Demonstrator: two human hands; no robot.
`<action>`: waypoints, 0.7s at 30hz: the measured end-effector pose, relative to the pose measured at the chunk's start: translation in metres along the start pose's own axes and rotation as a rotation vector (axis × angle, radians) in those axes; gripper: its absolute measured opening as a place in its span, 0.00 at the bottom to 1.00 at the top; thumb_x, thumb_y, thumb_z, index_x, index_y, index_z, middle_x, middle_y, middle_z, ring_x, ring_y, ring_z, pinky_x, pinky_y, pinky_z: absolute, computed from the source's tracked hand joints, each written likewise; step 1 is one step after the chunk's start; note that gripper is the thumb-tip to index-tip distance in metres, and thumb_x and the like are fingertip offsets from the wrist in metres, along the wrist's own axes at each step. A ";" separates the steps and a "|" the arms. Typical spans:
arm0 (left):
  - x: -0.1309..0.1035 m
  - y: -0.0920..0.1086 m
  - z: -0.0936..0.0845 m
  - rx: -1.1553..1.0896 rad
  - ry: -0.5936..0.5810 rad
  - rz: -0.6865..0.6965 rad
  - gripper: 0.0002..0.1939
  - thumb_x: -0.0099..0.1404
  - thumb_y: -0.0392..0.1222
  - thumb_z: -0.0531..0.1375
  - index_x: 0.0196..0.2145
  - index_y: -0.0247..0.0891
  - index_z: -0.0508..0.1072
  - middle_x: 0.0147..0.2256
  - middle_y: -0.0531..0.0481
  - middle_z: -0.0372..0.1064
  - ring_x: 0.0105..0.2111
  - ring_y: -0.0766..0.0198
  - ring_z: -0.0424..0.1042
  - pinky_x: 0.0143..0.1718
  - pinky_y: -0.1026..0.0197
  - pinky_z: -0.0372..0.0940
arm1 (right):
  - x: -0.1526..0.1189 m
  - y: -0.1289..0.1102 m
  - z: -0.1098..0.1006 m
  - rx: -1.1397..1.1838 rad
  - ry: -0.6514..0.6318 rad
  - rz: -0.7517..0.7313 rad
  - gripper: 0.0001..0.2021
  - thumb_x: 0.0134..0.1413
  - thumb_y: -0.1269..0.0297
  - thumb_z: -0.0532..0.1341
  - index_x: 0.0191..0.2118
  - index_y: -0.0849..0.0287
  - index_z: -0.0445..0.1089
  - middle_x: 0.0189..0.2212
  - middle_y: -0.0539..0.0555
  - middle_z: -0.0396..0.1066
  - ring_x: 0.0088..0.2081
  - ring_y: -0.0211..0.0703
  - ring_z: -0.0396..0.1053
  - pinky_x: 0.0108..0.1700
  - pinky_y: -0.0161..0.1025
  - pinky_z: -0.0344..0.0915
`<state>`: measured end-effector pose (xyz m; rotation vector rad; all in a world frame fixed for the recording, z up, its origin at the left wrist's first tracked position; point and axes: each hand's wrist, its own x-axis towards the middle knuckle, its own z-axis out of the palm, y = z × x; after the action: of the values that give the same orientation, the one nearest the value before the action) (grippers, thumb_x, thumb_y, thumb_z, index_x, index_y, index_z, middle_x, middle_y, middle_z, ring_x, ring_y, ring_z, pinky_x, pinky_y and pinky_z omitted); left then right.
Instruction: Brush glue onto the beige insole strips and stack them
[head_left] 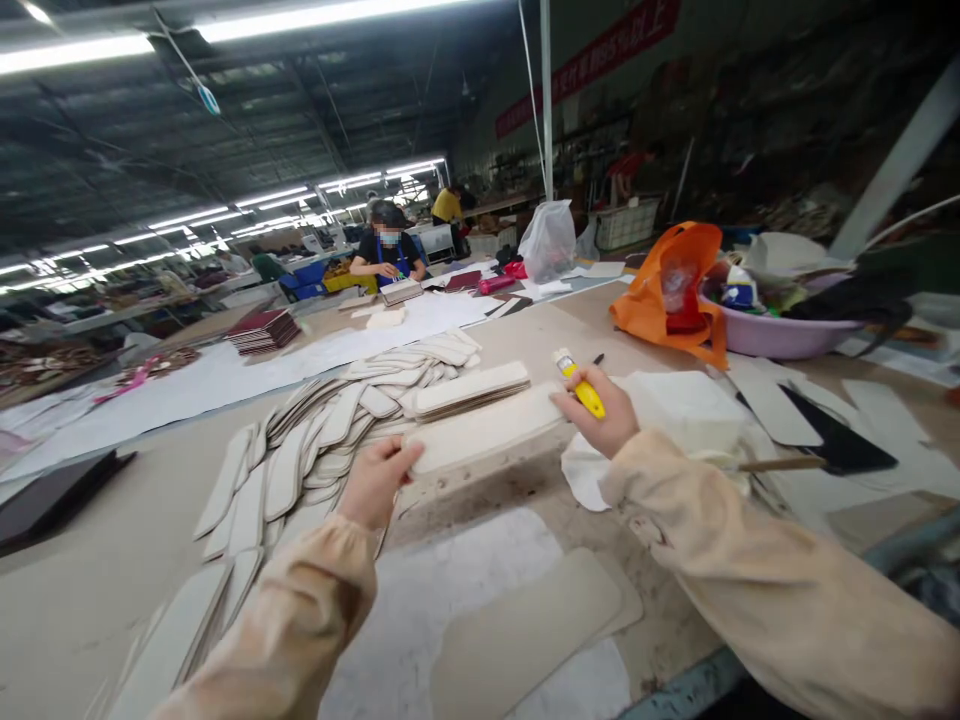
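Note:
My left hand (pixel 379 478) pinches the left end of a long, flat cream panel (pixel 487 430) between thumb and fingers. At the panel's other end, my right hand (pixel 606 412) is closed around a paintbrush (pixel 589 397) with a yellow handle, its pale bristles pointing up and away. The right fingertips also touch the panel's edge. Just behind lies a neat stack of similar strips (pixel 472 388). Many more cream strips (pixel 289 465) with rounded ends fan out in a heap to the left. Nearer me, larger beige pieces (pixel 525 630) lie on a white sheet (pixel 450 560).
To the right are a white block-shaped item (pixel 686 405), a wooden-handled tool (pixel 780 464) and a black sheet (pixel 844 440). Behind them stand an orange bag (pixel 667 290) and a filled lilac basin (pixel 780 332). A dark red stack (pixel 262 332) sits far left. Another person (pixel 390 250) works across the table.

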<state>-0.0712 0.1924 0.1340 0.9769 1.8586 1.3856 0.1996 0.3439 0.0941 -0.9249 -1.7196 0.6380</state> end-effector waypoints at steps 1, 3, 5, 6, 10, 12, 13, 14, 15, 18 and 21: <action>0.022 0.007 0.000 0.023 0.019 0.013 0.24 0.40 0.58 0.69 0.26 0.35 0.72 0.23 0.53 0.68 0.23 0.69 0.64 0.24 0.66 0.61 | 0.017 0.003 0.008 -0.016 0.012 -0.017 0.14 0.48 0.52 0.64 0.34 0.53 0.61 0.27 0.49 0.67 0.26 0.42 0.63 0.32 0.40 0.60; 0.062 0.017 0.002 0.078 0.049 0.036 0.23 0.39 0.56 0.69 0.26 0.35 0.72 0.22 0.54 0.67 0.22 0.69 0.63 0.24 0.66 0.60 | 0.048 0.010 0.025 -0.058 0.035 -0.033 0.14 0.47 0.53 0.63 0.32 0.54 0.61 0.26 0.49 0.67 0.27 0.42 0.63 0.33 0.40 0.60; 0.096 0.021 0.004 0.156 0.080 0.055 0.21 0.40 0.53 0.69 0.27 0.35 0.72 0.20 0.55 0.66 0.21 0.69 0.63 0.24 0.66 0.60 | 0.072 0.018 0.041 -0.107 0.056 -0.017 0.13 0.45 0.54 0.63 0.32 0.54 0.61 0.26 0.49 0.66 0.27 0.43 0.63 0.34 0.40 0.60; 0.110 0.021 0.005 0.204 0.096 0.060 0.19 0.41 0.51 0.68 0.27 0.35 0.73 0.19 0.56 0.66 0.21 0.69 0.63 0.24 0.65 0.60 | 0.081 0.022 0.049 -0.131 0.064 0.001 0.12 0.44 0.56 0.63 0.32 0.54 0.61 0.27 0.49 0.67 0.28 0.43 0.63 0.35 0.41 0.60; 0.147 0.016 0.007 0.410 0.146 0.052 0.16 0.44 0.48 0.66 0.30 0.35 0.75 0.17 0.56 0.64 0.19 0.68 0.62 0.25 0.63 0.59 | 0.102 0.037 0.071 -0.198 0.051 0.064 0.10 0.42 0.60 0.63 0.31 0.53 0.61 0.28 0.50 0.68 0.31 0.45 0.65 0.37 0.41 0.61; 0.155 0.013 0.008 0.500 0.159 0.044 0.16 0.46 0.47 0.66 0.31 0.35 0.75 0.18 0.55 0.65 0.19 0.67 0.63 0.26 0.62 0.59 | 0.105 0.042 0.078 -0.217 0.034 0.072 0.09 0.43 0.62 0.63 0.31 0.53 0.62 0.27 0.50 0.68 0.31 0.46 0.65 0.37 0.41 0.61; 0.159 0.011 0.008 0.540 0.166 0.044 0.16 0.46 0.47 0.65 0.32 0.35 0.76 0.19 0.55 0.66 0.19 0.66 0.63 0.27 0.61 0.59 | 0.106 0.045 0.081 -0.226 0.031 0.072 0.09 0.43 0.62 0.63 0.31 0.53 0.62 0.27 0.50 0.68 0.31 0.46 0.65 0.37 0.41 0.61; 0.161 0.008 0.008 0.579 0.173 0.046 0.17 0.47 0.47 0.65 0.33 0.36 0.76 0.20 0.54 0.68 0.21 0.65 0.65 0.28 0.61 0.60 | 0.107 0.047 0.083 -0.237 0.029 0.072 0.09 0.43 0.62 0.63 0.31 0.53 0.62 0.27 0.50 0.68 0.31 0.46 0.65 0.37 0.41 0.61; 0.163 0.006 0.008 0.616 0.179 0.051 0.17 0.47 0.48 0.65 0.34 0.36 0.76 0.21 0.53 0.69 0.22 0.64 0.66 0.29 0.61 0.60 | 0.107 0.049 0.085 -0.250 0.028 0.072 0.10 0.43 0.62 0.64 0.31 0.53 0.62 0.26 0.50 0.67 0.30 0.46 0.65 0.37 0.42 0.61; 0.167 0.001 0.009 0.711 0.189 0.074 0.19 0.47 0.50 0.65 0.35 0.37 0.77 0.26 0.50 0.73 0.28 0.60 0.69 0.33 0.60 0.61 | 0.108 0.055 0.089 -0.294 0.020 0.086 0.10 0.43 0.63 0.65 0.31 0.53 0.63 0.26 0.50 0.67 0.30 0.47 0.65 0.37 0.42 0.61; 0.165 0.001 0.008 0.779 0.178 0.070 0.20 0.49 0.52 0.64 0.36 0.36 0.77 0.31 0.48 0.75 0.33 0.58 0.71 0.36 0.60 0.61 | 0.107 0.058 0.085 -0.350 -0.008 0.112 0.12 0.43 0.60 0.66 0.33 0.53 0.63 0.26 0.51 0.67 0.31 0.48 0.66 0.37 0.43 0.61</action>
<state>-0.1531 0.3351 0.1255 1.3145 2.5955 0.7800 0.1171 0.4665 0.0788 -1.2700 -1.8296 0.4184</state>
